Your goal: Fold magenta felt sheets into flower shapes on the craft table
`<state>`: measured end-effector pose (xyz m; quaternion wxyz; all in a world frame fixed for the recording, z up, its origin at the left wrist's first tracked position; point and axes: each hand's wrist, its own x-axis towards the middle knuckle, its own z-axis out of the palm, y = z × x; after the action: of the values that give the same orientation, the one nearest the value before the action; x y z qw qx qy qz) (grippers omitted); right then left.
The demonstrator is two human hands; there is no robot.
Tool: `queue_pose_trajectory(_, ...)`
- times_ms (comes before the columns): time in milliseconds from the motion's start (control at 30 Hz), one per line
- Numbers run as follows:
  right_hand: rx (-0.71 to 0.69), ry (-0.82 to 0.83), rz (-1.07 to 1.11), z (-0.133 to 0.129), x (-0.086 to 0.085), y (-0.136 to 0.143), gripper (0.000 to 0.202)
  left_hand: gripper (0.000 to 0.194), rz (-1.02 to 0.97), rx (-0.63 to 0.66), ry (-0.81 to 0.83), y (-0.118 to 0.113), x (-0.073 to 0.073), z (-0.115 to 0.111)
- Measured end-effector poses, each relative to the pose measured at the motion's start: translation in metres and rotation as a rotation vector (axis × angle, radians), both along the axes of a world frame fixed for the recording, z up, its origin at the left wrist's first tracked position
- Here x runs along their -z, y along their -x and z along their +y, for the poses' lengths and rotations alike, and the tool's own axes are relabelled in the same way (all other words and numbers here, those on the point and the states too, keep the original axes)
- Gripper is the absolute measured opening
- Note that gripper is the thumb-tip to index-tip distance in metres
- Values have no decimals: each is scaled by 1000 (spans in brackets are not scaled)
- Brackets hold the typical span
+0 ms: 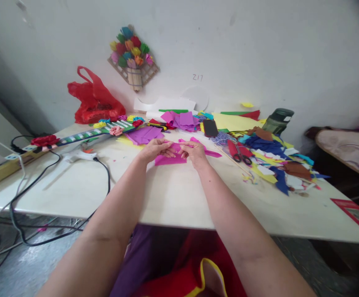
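Observation:
Both my hands meet over the middle of the table, pinching one small piece of magenta paper (175, 147) between them. My left hand (157, 150) has its thumb and fingers closed on the left end of the piece. The right end is gripped by my right hand (193, 152), fingers curled in. Beneath the hands lies a magenta sheet (170, 160) on the table, and more magenta strips stick out to the right behind my right hand. Whether the held piece is crepe paper or felt I cannot tell.
Scissors (241, 156) lie right of my hands beside a heap of coloured scraps (275, 152). A dark phone (210, 128) and a green bottle (278, 121) stand behind. At left are a glue gun (82, 154) with a black cord, a flower-decorated strip (86, 135) and a red bag (95, 99).

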<state>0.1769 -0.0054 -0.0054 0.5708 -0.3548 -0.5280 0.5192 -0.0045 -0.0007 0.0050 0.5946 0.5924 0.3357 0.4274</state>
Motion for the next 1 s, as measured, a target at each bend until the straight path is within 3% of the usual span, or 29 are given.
queue_pose_trajectory(333,-44,21,-53,-2,-1,2,30,34,-10,-124,-86,-9,8,2)
queue_pose_trajectory(533,-110,48,-36,-1,0,-2,39,34,-64,-119,-79,-6,6,1)
queue_pose_trajectory(1000,-183,89,32,2,4,-3,40,36,-177,-116,-17,-4,4,1)
